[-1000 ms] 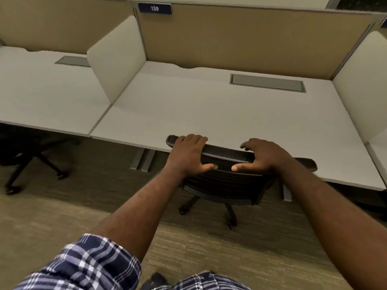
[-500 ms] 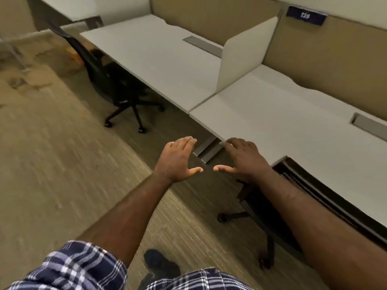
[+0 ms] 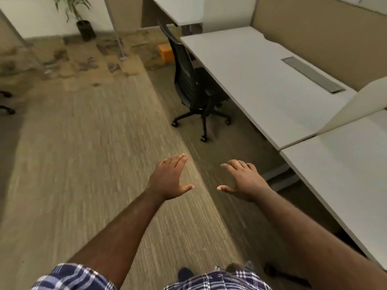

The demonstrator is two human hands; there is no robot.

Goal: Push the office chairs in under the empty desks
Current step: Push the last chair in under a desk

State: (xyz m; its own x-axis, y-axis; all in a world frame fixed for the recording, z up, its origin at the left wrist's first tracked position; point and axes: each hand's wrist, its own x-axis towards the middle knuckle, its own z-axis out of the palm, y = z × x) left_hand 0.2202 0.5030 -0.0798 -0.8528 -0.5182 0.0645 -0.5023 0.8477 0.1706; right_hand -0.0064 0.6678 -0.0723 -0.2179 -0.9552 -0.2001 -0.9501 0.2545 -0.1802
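A black mesh office chair (image 3: 191, 80) stands on the carpet beside a bare white desk (image 3: 257, 74), its seat partly under the desk edge and its back out in the aisle. My left hand (image 3: 170, 178) and my right hand (image 3: 244, 181) hover over the floor well short of that chair, palms down, fingers spread, holding nothing. A nearer white desk (image 3: 343, 164) runs along the right; the base of the chair under it (image 3: 282, 273) shows dimly at the bottom right.
A divider panel (image 3: 356, 103) separates the two desks, with tan partition walls behind. A potted plant (image 3: 83, 28) and an orange box (image 3: 166, 53) sit at the far end of the aisle. Chair casters (image 3: 6, 103) show at the left edge. Open carpet lies ahead.
My hands came off the back of the chair now under the near desk. The view swung left down the aisle, bringing the other black chair closer to centre.
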